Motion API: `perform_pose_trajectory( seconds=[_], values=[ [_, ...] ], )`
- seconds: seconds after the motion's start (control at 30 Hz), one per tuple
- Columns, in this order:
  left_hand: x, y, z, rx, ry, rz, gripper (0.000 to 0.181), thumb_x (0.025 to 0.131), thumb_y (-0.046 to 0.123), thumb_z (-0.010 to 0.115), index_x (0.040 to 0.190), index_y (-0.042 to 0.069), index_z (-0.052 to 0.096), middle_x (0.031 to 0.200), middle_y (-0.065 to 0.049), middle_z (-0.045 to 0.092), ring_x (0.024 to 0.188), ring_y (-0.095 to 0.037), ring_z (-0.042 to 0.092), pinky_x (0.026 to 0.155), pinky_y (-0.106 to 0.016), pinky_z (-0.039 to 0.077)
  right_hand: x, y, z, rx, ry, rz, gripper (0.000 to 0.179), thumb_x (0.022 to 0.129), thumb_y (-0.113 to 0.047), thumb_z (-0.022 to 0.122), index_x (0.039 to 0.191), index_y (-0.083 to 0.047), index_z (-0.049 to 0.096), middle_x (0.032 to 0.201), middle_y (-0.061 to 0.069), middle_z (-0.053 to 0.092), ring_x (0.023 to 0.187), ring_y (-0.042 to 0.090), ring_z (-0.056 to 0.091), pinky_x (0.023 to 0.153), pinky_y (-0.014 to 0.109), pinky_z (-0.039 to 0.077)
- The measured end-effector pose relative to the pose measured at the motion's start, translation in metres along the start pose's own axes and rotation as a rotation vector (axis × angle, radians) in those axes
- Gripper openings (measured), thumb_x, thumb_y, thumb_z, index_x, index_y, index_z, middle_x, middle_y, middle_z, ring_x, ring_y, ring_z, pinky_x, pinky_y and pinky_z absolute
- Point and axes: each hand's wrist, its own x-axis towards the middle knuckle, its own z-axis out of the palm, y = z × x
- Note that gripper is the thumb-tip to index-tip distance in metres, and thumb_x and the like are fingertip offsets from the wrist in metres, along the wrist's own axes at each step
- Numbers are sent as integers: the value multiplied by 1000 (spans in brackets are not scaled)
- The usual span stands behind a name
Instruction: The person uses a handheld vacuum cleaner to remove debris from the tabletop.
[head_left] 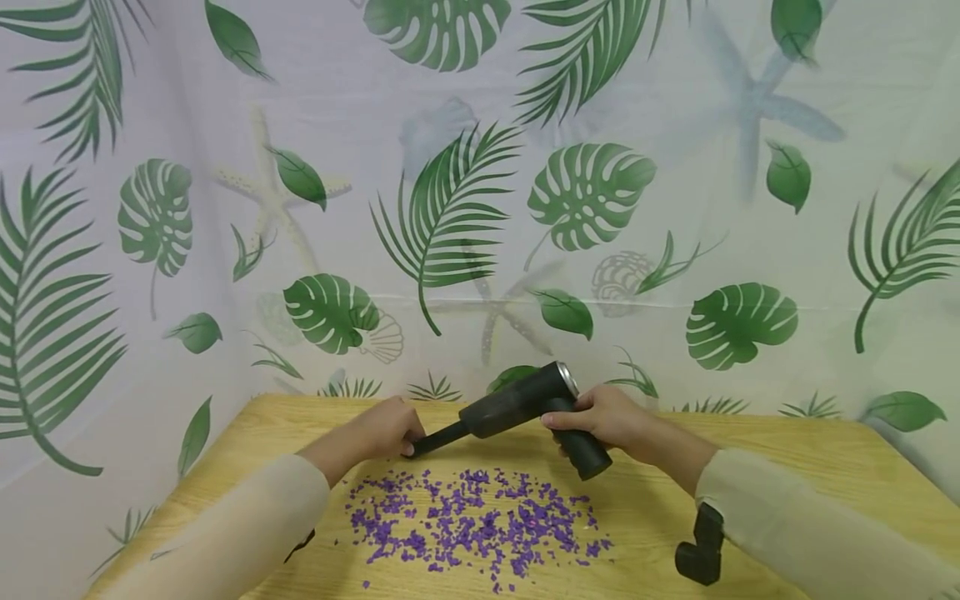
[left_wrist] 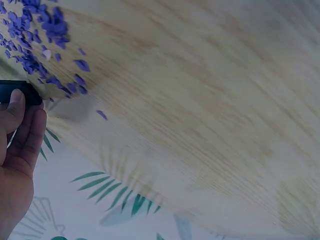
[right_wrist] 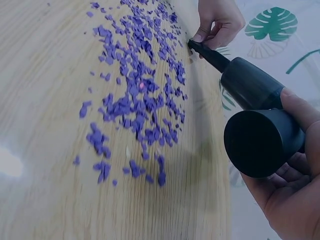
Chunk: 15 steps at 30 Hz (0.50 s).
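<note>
A black handheld vacuum cleaner with a silver end cap is held tilted above the back of the table, its narrow nozzle pointing down to the left. My right hand grips its handle, whose round base faces the right wrist camera. At the other end my left hand pinches the nozzle tip between thumb and fingers. Many small purple paper scraps lie scattered on the table in front of the vacuum, close below the nozzle.
The wooden table runs back to a hanging white cloth printed with green leaves and starfish. A black device is strapped at the right sleeve. A few scraps lie apart from the main spread.
</note>
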Motion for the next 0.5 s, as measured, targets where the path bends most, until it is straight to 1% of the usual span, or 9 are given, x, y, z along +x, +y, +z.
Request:
perform_pose_trajectory(
  seconds=[0.1,0.2,0.27,0.37,0.5],
  values=[
    [-13,-3,-1,-10,8,-16,7,79,2,80,81,9,80,72,1,73,64,-11,65,65,-25,54,4,-5,8,-4,-6,-2,45,87,-31,78,105,9,68,95,22,73,79,31,75,74,40,61],
    [-25,-7,-1,-13,27,-12,7,79,1,80,81,8,80,74,-1,75,66,-12,68,66,-26,56,8,-10,17,-11,-7,1,43,87,-29,78,103,9,69,93,21,74,77,29,75,73,39,61],
    [-35,-10,-1,-21,35,-18,8,78,2,80,81,9,80,74,0,75,66,-10,67,65,-25,55,11,-13,25,-6,-10,4,42,87,-28,79,102,9,68,92,20,74,76,28,75,73,39,61],
    [-49,-13,-2,-33,50,-29,9,78,2,80,78,10,79,72,2,73,61,-6,62,60,-23,51,16,-18,35,-5,-16,-7,39,88,-26,78,102,9,68,90,20,74,74,26,74,73,39,61],
    [-66,-15,-3,-44,73,-40,9,77,1,81,78,10,79,72,2,73,60,-3,59,59,-21,48,21,-24,47,-25,-35,-44,36,91,-26,74,103,8,67,94,23,73,77,30,75,72,38,61]
  ],
)
